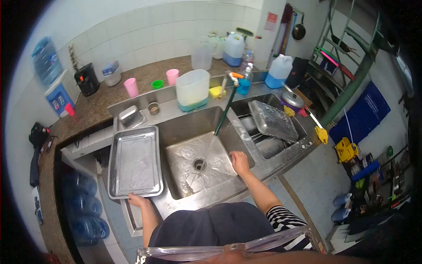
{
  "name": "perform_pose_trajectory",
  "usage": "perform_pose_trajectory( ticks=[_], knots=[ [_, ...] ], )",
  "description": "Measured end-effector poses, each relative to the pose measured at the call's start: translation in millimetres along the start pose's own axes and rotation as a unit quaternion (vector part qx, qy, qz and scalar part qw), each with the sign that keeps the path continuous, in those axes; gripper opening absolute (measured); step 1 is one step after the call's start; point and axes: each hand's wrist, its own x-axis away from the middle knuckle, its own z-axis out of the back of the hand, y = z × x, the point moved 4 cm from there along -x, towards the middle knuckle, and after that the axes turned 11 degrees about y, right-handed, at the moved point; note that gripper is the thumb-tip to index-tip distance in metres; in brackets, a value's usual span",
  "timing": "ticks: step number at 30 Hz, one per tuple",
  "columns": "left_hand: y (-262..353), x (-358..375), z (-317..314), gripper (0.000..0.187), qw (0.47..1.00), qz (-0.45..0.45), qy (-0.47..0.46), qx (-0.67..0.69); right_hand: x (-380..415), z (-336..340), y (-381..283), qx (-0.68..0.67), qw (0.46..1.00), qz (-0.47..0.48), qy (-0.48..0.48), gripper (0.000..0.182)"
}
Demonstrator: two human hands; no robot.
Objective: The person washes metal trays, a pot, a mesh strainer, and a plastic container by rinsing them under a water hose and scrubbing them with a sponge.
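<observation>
My left hand (138, 200) grips the near edge of a rectangular metal tray (134, 163), which rests over the left side of the sink counter and looks wet. My right hand (238, 161) is over the right wall of the sink basin (176, 178), its fingers curled; what they hold, if anything, is too small to name. Water runs from a green hose (226, 110) with an orange tap (236, 75) into the basin near the drain (199, 164).
A soapy metal pan (273, 122) lies tilted in the right basin. Behind the sink stand a plastic container with green liquid (192, 90), a yellow sponge (216, 92), a blue soap bottle (244, 81) and pink cups (131, 87). A small metal dish (131, 116) sits behind the tray.
</observation>
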Motion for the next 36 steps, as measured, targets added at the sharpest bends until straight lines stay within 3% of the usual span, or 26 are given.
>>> perform_pose_trajectory(
  ticks=[2,3,5,6,8,9,12,17,19,21,23,25,27,29,31,33,35,36],
  knots=[
    [-18.4,-13.3,-5.5,0.037,0.998,-0.056,0.025,-0.023,-13.3,46.8,-4.2,0.001,0.982,0.044,0.185,0.039],
    [9.9,-13.7,5.2,0.037,0.995,-0.094,0.018,-0.035,0.4,47.9,8.1,-0.033,0.984,0.019,0.172,0.039],
    [-5.1,9.5,-10.0,0.040,0.993,-0.096,0.055,-0.040,-22.2,107.6,41.0,0.062,0.965,-0.040,0.253,0.049],
    [-10.7,17.7,-20.5,0.040,0.994,-0.090,0.056,-0.033,-36.2,119.1,63.7,0.066,0.963,-0.034,0.259,0.049],
    [-3.4,23.1,-18.9,0.043,0.961,-0.189,0.140,-0.148,-52.1,131.5,108.1,0.193,0.937,-0.053,0.287,0.063],
    [-1.9,25.6,-20.6,0.043,0.960,-0.188,0.146,-0.146,-58.3,140.1,122.1,0.192,0.938,-0.047,0.286,0.063],
    [13.6,31.6,-25.2,0.047,0.907,-0.295,0.185,-0.237,-74.3,150.6,162.0,0.160,0.966,-0.008,0.202,0.082],
    [27.8,52.8,-16.4,0.047,0.825,-0.348,0.275,-0.350,-86.2,175.1,188.6,0.100,0.954,0.098,0.264,0.076],
    [35.3,73.5,-14.1,0.045,0.774,-0.505,0.256,-0.283,-88.5,206.0,197.4,0.065,0.915,0.152,0.369,0.070],
    [36.8,105.7,-13.5,0.044,0.776,-0.515,0.234,-0.279,-92.0,244.7,195.1,0.039,0.890,0.194,0.411,0.062],
    [48.1,167.9,-22.8,0.040,0.780,-0.587,0.116,-0.180,-95.7,275.6,194.9,0.033,0.879,0.218,0.423,0.060],
    [51.7,221.5,-25.9,0.039,0.823,-0.550,0.043,-0.134,-90.8,308.1,173.1,-0.026,0.855,0.261,0.447,0.057],
    [44.4,261.4,-28.3,0.037,0.826,-0.549,-0.025,-0.128,-83.5,331.2,144.0,-0.070,0.828,0.305,0.465,0.051],
    [32.9,295.1,-33.8,0.033,0.862,-0.477,-0.128,-0.112,-83.4,353.2,107.3,-0.158,0.810,0.318,0.467,0.041],
    [24.7,322.4,-47.7,0.027,0.852,-0.431,-0.261,-0.141,-93.5,354.2,76.3,-0.222,0.795,0.319,0.466,0.038],
    [23.5,339.9,-69.6,0.024,0.802,-0.414,-0.373,-0.215,-117.1,330.3,52.1,-0.384,0.774,0.302,0.404,0.039],
    [26.3,341.7,-76.5,0.026,0.694,-0.623,-0.241,-0.269,-139.1,292.8,29.9,-0.484,0.762,0.231,0.364,0.039],
    [15.9,317.5,-75.3,0.032,0.733,-0.560,-0.219,-0.318,-145.3,271.1,21.3,-0.505,0.759,0.191,0.364,0.040]
  ],
)
